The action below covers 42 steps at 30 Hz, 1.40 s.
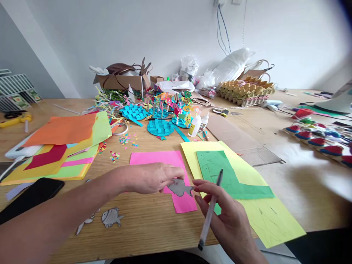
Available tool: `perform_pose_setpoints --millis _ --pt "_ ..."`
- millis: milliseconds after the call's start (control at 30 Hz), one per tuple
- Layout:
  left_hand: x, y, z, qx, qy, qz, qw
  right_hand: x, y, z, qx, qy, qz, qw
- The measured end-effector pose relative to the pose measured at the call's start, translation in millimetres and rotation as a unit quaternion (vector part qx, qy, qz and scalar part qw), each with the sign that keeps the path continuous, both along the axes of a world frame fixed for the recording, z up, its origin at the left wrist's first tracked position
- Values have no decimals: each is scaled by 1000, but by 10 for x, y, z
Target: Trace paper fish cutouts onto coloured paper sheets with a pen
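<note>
My left hand (154, 177) holds a grey fish cutout (178, 187) by its upper edge over the pink paper (155, 158). My right hand (227, 212) has a pen (210, 216) between its fingers, and its thumb and index fingertips are at the fish's tail. Beside the pink sheet, green paper (214, 165) with pencil outlines rests on a larger yellow sheet (277, 220). Another fish cutout (112, 217) lies on the table below my left forearm, with a further cutout (87, 222) partly hidden by that arm.
Stacked coloured papers (63, 132) and a black phone (33, 198) are at the left. Behind are blue paper crafts (160, 127), glue bottles (194, 125), a cardboard box (123, 82) and egg trays (244, 91). Flat cardboard (242, 143) extends to the right.
</note>
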<state>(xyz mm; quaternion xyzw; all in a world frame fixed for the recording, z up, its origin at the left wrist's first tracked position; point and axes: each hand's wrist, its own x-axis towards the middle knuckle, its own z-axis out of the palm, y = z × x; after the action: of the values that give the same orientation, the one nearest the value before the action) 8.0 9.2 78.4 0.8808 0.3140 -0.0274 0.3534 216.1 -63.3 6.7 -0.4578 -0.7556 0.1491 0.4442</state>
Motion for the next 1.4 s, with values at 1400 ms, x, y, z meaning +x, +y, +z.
perform_pose_setpoints --millis 1400 --pt "-60 -428 -784 291 -48 -64 953 -9 39 -363 12 -192 68 979"
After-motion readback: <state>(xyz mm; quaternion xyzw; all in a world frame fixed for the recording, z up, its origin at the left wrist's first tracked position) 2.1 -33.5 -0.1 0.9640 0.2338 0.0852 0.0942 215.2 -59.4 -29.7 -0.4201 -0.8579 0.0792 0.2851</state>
